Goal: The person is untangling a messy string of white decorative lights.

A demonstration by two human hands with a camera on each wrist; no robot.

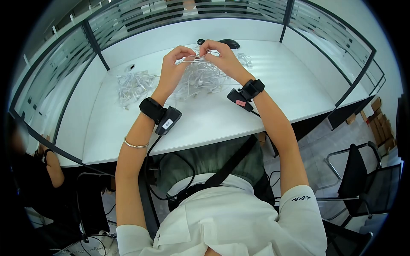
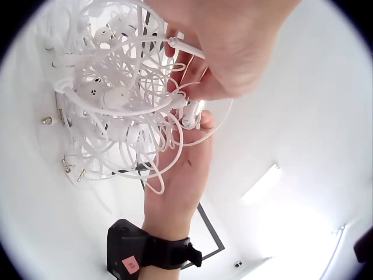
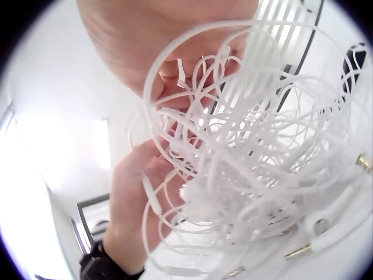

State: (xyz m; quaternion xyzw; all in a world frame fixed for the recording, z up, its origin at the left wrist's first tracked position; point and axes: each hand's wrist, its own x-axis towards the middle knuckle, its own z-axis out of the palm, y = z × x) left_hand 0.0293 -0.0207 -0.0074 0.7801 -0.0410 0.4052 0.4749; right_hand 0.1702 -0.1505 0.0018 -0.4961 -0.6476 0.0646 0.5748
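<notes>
Left hand: your left hand (image 1: 173, 68) is raised over the far middle of the desk (image 1: 299, 85), fingers curled in and pinching strands at the top of the tangle (image 1: 198, 74).
Right hand: your right hand (image 1: 222, 57) sits just right of it, fingertips meeting the left's, also pinching a thin white cord.
Tangle: a mass of white earphone cords, lifted at the top and trailing down to the desk between your wrists. In the left wrist view the tangle (image 2: 116, 93) hangs left of your fingers, with buds and gold plugs showing.
Why held so: both pinches close together at the top likely let the weight of the cords pull loops apart, so one strand can be told from the rest.
Second pile: another pile (image 1: 134, 83) of cords lies on the desk to the left, well apart from your hands.
Mouse: a dark mouse (image 1: 229, 43) lies just beyond your right hand.
Hard to see: which single cord each hand pinches is lost in the loops; the right wrist view shows the tangle (image 3: 262, 163) covering most of the fingers.
</notes>
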